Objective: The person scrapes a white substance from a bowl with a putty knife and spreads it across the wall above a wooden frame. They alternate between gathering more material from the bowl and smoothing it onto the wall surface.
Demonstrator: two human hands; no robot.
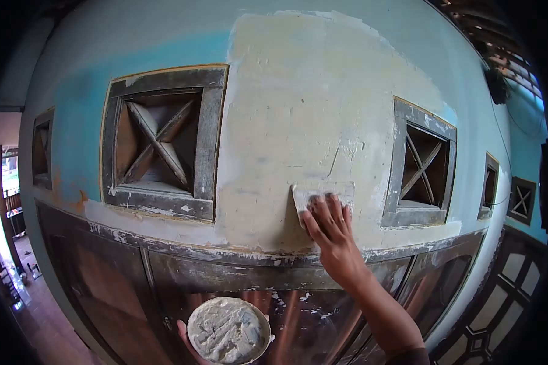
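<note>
My right hand (332,228) presses a flat, whitish scraper (324,190) against the wall, its fingers spread over the tool's face. Around it lies a cream-coloured patch of filler (298,103) with small pits and a thin dark line just above the scraper. Low in the view, my left hand (192,344) holds a round tub (228,331) from its left side; only part of that hand shows. Thick, lumpy off-white paste fills the tub.
Framed vents with crossed bars flank the patch, one at left (158,143) and one at right (421,164). Dark wooden panels (195,271) run below, under a paint-spattered ledge. A doorway opens at far left. Cables hang at upper right.
</note>
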